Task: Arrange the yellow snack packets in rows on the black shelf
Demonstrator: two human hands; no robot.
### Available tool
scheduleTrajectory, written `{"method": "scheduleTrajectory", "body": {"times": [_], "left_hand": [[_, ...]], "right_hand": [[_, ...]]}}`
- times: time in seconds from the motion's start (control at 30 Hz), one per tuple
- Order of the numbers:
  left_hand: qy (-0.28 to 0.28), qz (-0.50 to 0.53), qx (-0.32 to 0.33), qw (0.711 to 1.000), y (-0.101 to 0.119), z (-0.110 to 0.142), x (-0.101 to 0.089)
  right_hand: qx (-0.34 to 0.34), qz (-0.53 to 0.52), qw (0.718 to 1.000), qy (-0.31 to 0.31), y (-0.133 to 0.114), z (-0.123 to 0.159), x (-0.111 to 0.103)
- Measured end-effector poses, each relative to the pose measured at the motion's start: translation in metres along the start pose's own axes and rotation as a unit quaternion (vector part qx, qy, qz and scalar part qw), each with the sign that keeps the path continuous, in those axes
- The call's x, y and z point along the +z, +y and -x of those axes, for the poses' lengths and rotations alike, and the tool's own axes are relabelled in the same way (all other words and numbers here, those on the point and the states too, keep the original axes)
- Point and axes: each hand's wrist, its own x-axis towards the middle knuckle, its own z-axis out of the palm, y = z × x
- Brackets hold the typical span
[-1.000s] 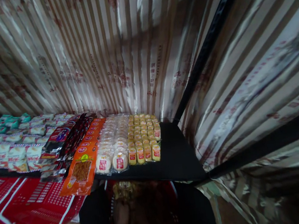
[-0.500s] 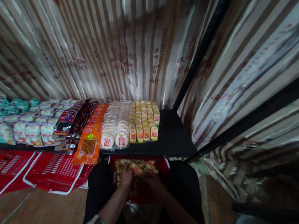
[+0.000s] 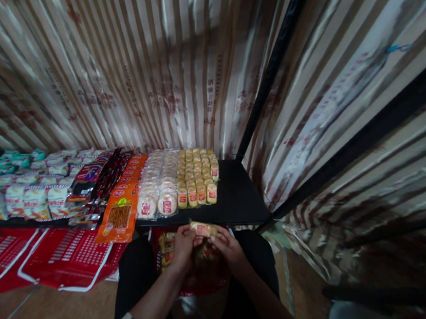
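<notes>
Striped sheeting (image 3: 172, 81) hangs behind a black shelf (image 3: 236, 193). Fingers of the left hand (image 3: 183, 245) and right hand (image 3: 228, 246) grip opposite ends of one wrapped cake (image 3: 203, 228), held sideways just off the shelf's front edge. It is oblong and pale yellow, with a reddish label; similar cakes (image 3: 200, 194) stand in rows toward the shelf's right edge.

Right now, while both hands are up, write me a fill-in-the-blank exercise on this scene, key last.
1. Counting the left hand and right hand, ____ hands hold the small yellow pack.
2. The long packet beside the round white packs is coloured ____.
3. The shelf under the snacks is coloured ____.
4. In the picture, the teal packets lie toward the shelf's ____ end.

Missing words: two; orange; black; left.
</notes>
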Motion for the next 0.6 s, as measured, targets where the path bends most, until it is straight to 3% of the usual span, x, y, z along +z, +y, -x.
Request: {"method": "scheduleTrajectory", "body": {"times": [0.13,0.33,0.47,0.6], "left_hand": [[-0.048,0.057,-0.036,0.997,-0.005,0.016,0.015],[-0.103,0.086,-0.044,0.990,-0.012,0.025,0.050],[-0.098,0.051,-0.039,0.993,-0.011,0.015,0.079],[-0.065,-0.018,-0.047,0.997,-0.011,0.003,0.106]], "right_hand": [[-0.027,-0.046,0.996,0.071,-0.023,0.006,0.002],[-0.059,-0.047,0.994,0.079,-0.041,0.003,-0.003],[-0.097,-0.010,0.990,0.100,-0.057,-0.019,-0.024],[-0.151,0.068,0.977,0.137,-0.079,-0.059,-0.045]]}}
